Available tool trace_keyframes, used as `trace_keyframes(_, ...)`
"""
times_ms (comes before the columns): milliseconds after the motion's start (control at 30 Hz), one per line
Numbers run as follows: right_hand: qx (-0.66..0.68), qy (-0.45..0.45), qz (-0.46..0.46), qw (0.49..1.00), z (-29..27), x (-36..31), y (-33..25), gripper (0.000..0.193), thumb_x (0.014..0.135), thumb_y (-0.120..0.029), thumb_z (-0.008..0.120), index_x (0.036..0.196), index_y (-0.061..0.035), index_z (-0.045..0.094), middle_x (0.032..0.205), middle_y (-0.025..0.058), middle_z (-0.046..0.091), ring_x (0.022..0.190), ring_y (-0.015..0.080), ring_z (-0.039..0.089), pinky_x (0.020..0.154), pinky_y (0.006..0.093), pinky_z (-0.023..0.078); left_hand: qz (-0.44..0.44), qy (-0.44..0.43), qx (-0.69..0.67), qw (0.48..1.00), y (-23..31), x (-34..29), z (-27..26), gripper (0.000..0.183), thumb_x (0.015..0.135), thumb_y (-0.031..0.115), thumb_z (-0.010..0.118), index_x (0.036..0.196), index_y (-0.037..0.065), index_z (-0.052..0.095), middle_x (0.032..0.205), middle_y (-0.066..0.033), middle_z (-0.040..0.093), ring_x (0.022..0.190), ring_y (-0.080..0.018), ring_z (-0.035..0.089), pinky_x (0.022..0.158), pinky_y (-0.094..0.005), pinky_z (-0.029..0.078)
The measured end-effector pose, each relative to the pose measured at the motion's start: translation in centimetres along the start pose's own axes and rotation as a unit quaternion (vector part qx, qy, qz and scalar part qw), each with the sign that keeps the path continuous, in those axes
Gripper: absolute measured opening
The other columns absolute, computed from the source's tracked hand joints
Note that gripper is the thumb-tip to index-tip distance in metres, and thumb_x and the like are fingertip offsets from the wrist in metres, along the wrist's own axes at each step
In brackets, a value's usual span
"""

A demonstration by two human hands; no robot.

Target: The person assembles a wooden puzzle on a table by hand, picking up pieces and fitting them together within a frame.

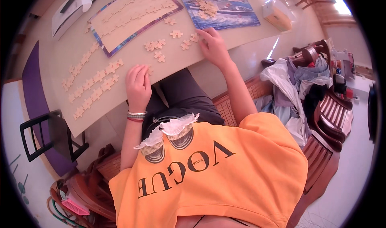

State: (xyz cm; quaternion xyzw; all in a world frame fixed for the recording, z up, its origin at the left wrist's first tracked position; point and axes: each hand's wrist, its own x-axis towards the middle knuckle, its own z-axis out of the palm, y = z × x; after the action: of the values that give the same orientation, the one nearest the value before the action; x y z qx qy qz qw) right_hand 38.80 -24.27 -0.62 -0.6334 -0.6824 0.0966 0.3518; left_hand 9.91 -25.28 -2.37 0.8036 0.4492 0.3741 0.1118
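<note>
Puzzle pieces point(161, 51) lie scattered between both hands.

A flat blue picture sheet point(219, 7) showing a boat lies on the table's far side, puzzle pieces on it. A white box point(71, 11) and a cream-and-orange carton point(277, 14) sit toward the far corners.

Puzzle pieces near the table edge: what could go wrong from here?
1. The left hand rests at the near table edge; a sweep could knock the face-down piece rows off.
2. The right hand covers loose pieces beside the picture sheet; sliding might scatter them.
</note>
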Motion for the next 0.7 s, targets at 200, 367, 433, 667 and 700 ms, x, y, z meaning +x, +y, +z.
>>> trace_keyframes(200, -0.083, -0.114, -0.003, 0.990, -0.6, 1.7, -0.7, 0.023, 0.082, -0.013, 0.059, 0.104, -0.0062, 0.063, 0.095, 0.0127, 0.058, 0.096, 0.0316, 0.057, 0.083, 0.0405, 0.047, 0.004, 0.002, 0.005, 1.000, 0.0, 0.0, -0.1, 0.019, 0.084, 0.002, 0.060, 0.102, 0.002, 0.065, 0.106, -0.0116, 0.064, 0.106, -0.0304, 0.058, 0.093, -0.0402, 0.045)
trace_keyframes(367, -0.052, -0.116, 0.091, 0.988, -0.8, 1.2, -1.3, 0.025, 0.081, -0.021, 0.064, 0.099, -0.0037, 0.060, 0.097, 0.0132, 0.058, 0.094, 0.0328, 0.058, 0.081, 0.0406, 0.047, 0.002, 0.002, 0.002, 1.000, 0.1, 0.0, 0.0, 0.019, 0.084, 0.001, 0.060, 0.102, 0.002, 0.064, 0.106, -0.0118, 0.063, 0.105, -0.0304, 0.058, 0.093, -0.0400, 0.046)
trace_keyframes(433, -0.038, -0.098, 0.114, 0.988, -0.4, 0.6, -1.0, 0.028, 0.080, -0.024, 0.066, 0.098, -0.0032, 0.059, 0.098, 0.0134, 0.059, 0.093, 0.0333, 0.059, 0.080, 0.0412, 0.048, 0.002, 0.001, 0.002, 1.000, 0.2, 0.0, -0.1, 0.019, 0.084, 0.001, 0.060, 0.102, 0.001, 0.064, 0.106, -0.0119, 0.063, 0.105, -0.0304, 0.058, 0.093, -0.0401, 0.046)
trace_keyframes(667, -0.046, -0.028, 0.115, 0.992, 0.5, 0.3, -1.8, 0.034, 0.079, -0.024, 0.067, 0.108, -0.0068, 0.057, 0.098, 0.0123, 0.057, 0.090, 0.0334, 0.059, 0.077, 0.0420, 0.049, -0.002, 0.002, -0.009, 1.000, -0.1, 0.0, -0.1, 0.022, 0.083, 0.001, 0.060, 0.105, 0.002, 0.063, 0.106, -0.0123, 0.063, 0.105, -0.0306, 0.058, 0.093, -0.0400, 0.045)
trace_keyframes(700, -0.011, -0.069, 0.089, 0.994, 0.6, 0.3, -2.0, 0.034, 0.080, -0.024, 0.066, 0.109, -0.0085, 0.058, 0.099, 0.0121, 0.057, 0.091, 0.0330, 0.059, 0.077, 0.0416, 0.049, -0.003, 0.001, -0.008, 1.000, -0.1, -0.1, 0.0, 0.024, 0.083, 0.002, 0.060, 0.107, 0.002, 0.062, 0.106, -0.0126, 0.063, 0.105, -0.0310, 0.058, 0.093, -0.0401, 0.045)
